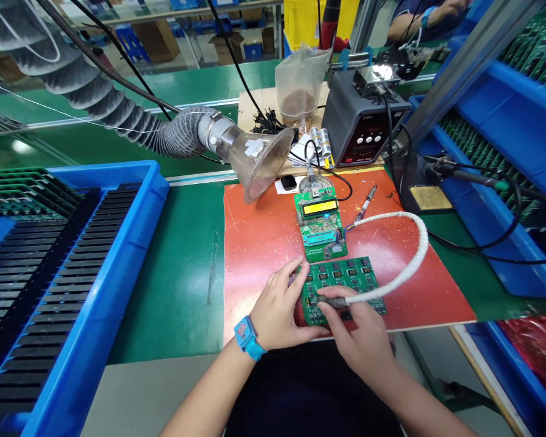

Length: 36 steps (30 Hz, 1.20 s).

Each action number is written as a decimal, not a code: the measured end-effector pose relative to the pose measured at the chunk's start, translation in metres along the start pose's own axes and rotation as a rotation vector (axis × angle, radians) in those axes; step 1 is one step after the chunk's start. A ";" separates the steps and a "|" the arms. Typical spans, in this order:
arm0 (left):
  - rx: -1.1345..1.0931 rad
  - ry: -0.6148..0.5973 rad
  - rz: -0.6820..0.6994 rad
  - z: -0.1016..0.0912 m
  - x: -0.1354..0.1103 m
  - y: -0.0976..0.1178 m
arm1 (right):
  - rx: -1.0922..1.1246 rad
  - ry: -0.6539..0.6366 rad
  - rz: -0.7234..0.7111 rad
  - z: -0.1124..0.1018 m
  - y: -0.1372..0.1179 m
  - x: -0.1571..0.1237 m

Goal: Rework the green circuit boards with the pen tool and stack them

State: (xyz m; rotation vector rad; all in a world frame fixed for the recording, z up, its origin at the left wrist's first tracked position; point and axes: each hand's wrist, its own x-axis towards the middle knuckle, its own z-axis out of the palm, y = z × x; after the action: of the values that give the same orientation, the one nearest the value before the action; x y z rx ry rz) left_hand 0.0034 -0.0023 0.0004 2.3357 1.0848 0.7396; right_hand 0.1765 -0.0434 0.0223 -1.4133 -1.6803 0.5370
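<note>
A green circuit board (341, 271) with a row of several small digit displays lies on the orange-red mat (264, 243). My left hand (277, 303), a blue band on its wrist, grips the board's left end, with fingers at the far edge and thumb at the near edge. Pinched in my right hand (361, 331) is the dark plug-like end of a white wrapped cable (409, 267), held down against the left part of the board. Its tip contact is partly hidden by my fingers. The cable loops back to a green programmer board (321, 224) with a lit yellow screen.
A fume extraction funnel (261, 161) hangs over the mat's far left. Behind are a soldering station (364, 121) and a plastic bag (300, 85). A pen (366, 203) lies right of the programmer. Blue bins (141, 200) with boards flank both sides. Another person's arm (409, 27) shows far right.
</note>
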 end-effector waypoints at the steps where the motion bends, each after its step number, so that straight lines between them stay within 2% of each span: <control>1: 0.006 0.000 0.004 0.000 0.000 0.000 | 0.002 -0.004 0.000 0.000 0.000 0.000; 21: 0.032 0.031 0.031 0.001 0.003 -0.001 | 0.067 -0.031 0.048 -0.001 0.003 -0.004; 25: 0.038 0.040 0.035 0.001 0.002 -0.002 | 0.103 -0.054 0.098 -0.003 0.003 -0.003; 31: 0.030 0.045 0.027 -0.002 0.004 0.004 | 0.230 -0.099 0.205 -0.010 0.000 -0.001; 36: 0.000 0.060 0.010 -0.014 -0.002 0.008 | 0.478 0.024 0.299 -0.032 -0.002 -0.001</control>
State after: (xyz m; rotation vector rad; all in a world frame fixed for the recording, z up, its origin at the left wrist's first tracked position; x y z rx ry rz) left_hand -0.0022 -0.0058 0.0155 2.3345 1.0991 0.8185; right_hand 0.2014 -0.0508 0.0406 -1.3053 -1.2151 1.0096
